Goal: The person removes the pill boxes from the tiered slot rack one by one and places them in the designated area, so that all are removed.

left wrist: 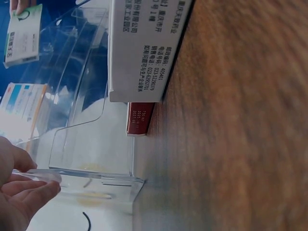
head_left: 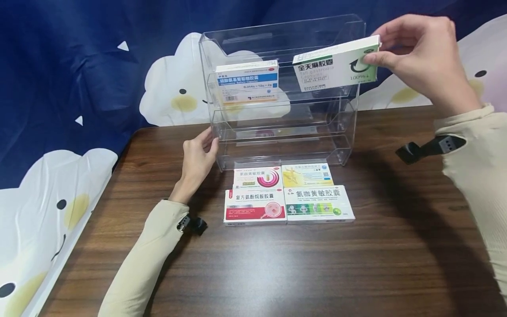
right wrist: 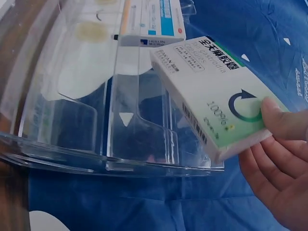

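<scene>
My right hand (head_left: 431,61) pinches the right end of a green-and-white box (head_left: 336,66), held tilted at the upper right of a clear tiered rack (head_left: 283,108). In the right wrist view the thumb lies on the green face of that box (right wrist: 211,96), fingers behind. A blue-and-white box (head_left: 247,83) stands in an upper tier of the rack, on the left. My left hand (head_left: 198,160) grips the rack's left side edge low down; the left wrist view shows thumb and fingers of this hand (left wrist: 21,185) on the clear panel.
Before the rack on the wooden table (head_left: 253,273) lie a pink-and-white box (head_left: 257,178), a yellow-and-white box (head_left: 307,175), a red-and-white box (head_left: 255,206) and a green-banded white box (head_left: 319,204). A blue curtain (head_left: 99,57) with clouds hangs behind.
</scene>
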Tool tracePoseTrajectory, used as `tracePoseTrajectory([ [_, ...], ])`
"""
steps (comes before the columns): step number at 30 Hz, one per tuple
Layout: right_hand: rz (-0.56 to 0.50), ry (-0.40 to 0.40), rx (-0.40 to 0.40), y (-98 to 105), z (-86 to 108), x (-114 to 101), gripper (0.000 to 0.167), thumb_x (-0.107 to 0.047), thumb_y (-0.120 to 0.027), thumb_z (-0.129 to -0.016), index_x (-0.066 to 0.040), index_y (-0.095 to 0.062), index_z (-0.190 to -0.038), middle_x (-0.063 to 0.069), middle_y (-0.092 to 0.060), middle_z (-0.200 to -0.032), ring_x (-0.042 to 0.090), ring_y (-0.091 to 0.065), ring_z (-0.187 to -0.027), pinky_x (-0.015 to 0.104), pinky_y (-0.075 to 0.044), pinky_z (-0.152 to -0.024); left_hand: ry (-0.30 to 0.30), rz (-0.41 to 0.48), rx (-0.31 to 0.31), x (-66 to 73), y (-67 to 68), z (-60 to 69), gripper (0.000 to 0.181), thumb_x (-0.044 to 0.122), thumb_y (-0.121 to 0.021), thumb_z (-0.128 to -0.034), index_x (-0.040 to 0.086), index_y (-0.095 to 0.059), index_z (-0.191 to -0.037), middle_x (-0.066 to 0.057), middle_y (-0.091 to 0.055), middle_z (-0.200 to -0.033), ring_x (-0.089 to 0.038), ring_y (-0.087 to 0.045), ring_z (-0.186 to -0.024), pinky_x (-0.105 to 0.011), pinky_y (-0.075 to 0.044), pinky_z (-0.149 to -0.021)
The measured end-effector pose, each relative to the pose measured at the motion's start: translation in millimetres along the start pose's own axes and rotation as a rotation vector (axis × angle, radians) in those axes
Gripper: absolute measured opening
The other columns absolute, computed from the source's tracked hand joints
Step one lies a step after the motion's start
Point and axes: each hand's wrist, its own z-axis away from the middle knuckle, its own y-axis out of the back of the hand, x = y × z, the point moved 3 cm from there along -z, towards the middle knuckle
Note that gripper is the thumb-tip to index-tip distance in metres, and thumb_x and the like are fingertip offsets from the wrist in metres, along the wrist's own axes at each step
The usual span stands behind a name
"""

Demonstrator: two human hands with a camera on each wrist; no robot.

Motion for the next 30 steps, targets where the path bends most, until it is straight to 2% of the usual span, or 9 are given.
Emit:
tracePoseTrajectory([
  [4, -0.085, -0.019, -0.027, 4, 9.7, 3, 0.020, -0.009, -0.081, -0.077, -0.018, -0.069, -0.089, -0.017, -0.066, -0.076, -0.006, -0.063, -0.071, 0.003, -0.047, -0.063, 0.000, 0.006, 0.003, -0.3, -2.3, 0.2, 0.032, -0.003, -0.059, -0.0895, -0.011, -0.061, -0.120, -0.026, -0.065, -0.109, -0.033, -0.067, -0.099, -0.032, -0.058, -0.083],
  [10, -0.172, -0.095, -0.033, 6, 32.4, 14, 0.017, -0.009, -0.081, -0.077, -0.018, -0.071, -0.089, -0.016, -0.069, -0.073, -0.004, -0.064, -0.068, 0.007, -0.046, -0.056, -0.010, 0.003, 0.008, -1.7, -4.5, 1.8, 0.032, -0.003, -0.059, -0.0897, -0.013, -0.061, -0.120, -0.026, -0.066, -0.108, -0.033, -0.068, -0.098, -0.033, -0.059, -0.081],
  [14, -0.232, -0.148, -0.096, 0, 47.2, 23, 0.016, -0.007, -0.078, -0.080, -0.016, -0.072, -0.092, -0.014, -0.072, -0.075, -0.002, -0.067, -0.066, 0.007, -0.051, -0.057, -0.018, 0.005, 0.010, -2.1, -3.2, 0.7, 0.031, -0.003, -0.058, -0.0897, -0.013, -0.061, -0.120, -0.027, -0.066, -0.108, -0.035, -0.067, -0.098, -0.035, -0.059, -0.082],
  [17, -0.270, -0.208, -0.160, -7, 58.6, 30, 0.016, -0.009, -0.075, -0.084, -0.014, -0.070, -0.099, -0.012, -0.072, -0.080, 0.002, -0.069, -0.069, 0.009, -0.055, -0.063, -0.024, 0.000, 0.012, -1.0, -0.9, -0.3, 0.031, -0.003, -0.058, -0.0903, -0.013, -0.061, -0.120, -0.027, -0.065, -0.108, -0.035, -0.067, -0.099, -0.035, -0.059, -0.082],
  [21, -0.375, -0.269, -0.207, -16, 74.7, 43, 0.019, -0.008, -0.072, -0.086, -0.011, -0.069, -0.104, -0.005, -0.073, -0.086, 0.008, -0.070, -0.072, 0.015, -0.058, -0.065, -0.018, 0.003, 0.006, -0.1, -0.2, 0.0, 0.031, -0.003, -0.058, -0.0909, -0.013, -0.060, -0.120, -0.027, -0.065, -0.110, -0.035, -0.066, -0.100, -0.033, -0.058, -0.083],
  [24, -0.484, -0.279, -0.224, -21, 84.9, 52, 0.019, -0.003, -0.072, -0.085, -0.007, -0.070, -0.103, 0.001, -0.073, -0.087, 0.010, -0.070, -0.071, 0.019, -0.059, -0.063, -0.021, 0.003, 0.000, 0.5, -0.7, 0.3, 0.031, -0.003, -0.058, -0.0911, -0.013, -0.060, -0.120, -0.026, -0.064, -0.111, -0.034, -0.066, -0.101, -0.032, -0.058, -0.083],
  [28, -0.507, -0.280, -0.247, -27, 96.5, 59, 0.017, -0.002, -0.071, -0.085, -0.006, -0.070, -0.102, 0.002, -0.073, -0.086, 0.009, -0.069, -0.073, 0.020, -0.060, -0.063, -0.027, 0.003, -0.001, 0.8, -1.1, 0.5, 0.031, -0.003, -0.058, -0.0909, -0.013, -0.060, -0.120, -0.026, -0.064, -0.111, -0.034, -0.066, -0.101, -0.032, -0.058, -0.083],
  [30, -0.457, -0.275, -0.266, -30, 102.2, 62, 0.016, -0.004, -0.070, -0.086, -0.007, -0.070, -0.102, 0.001, -0.073, -0.087, 0.008, -0.068, -0.075, 0.021, -0.060, -0.065, -0.025, 0.005, 0.001, 0.5, -1.0, 0.9, 0.031, -0.003, -0.058, -0.0906, -0.013, -0.060, -0.120, -0.026, -0.064, -0.111, -0.034, -0.066, -0.102, -0.032, -0.058, -0.083],
])
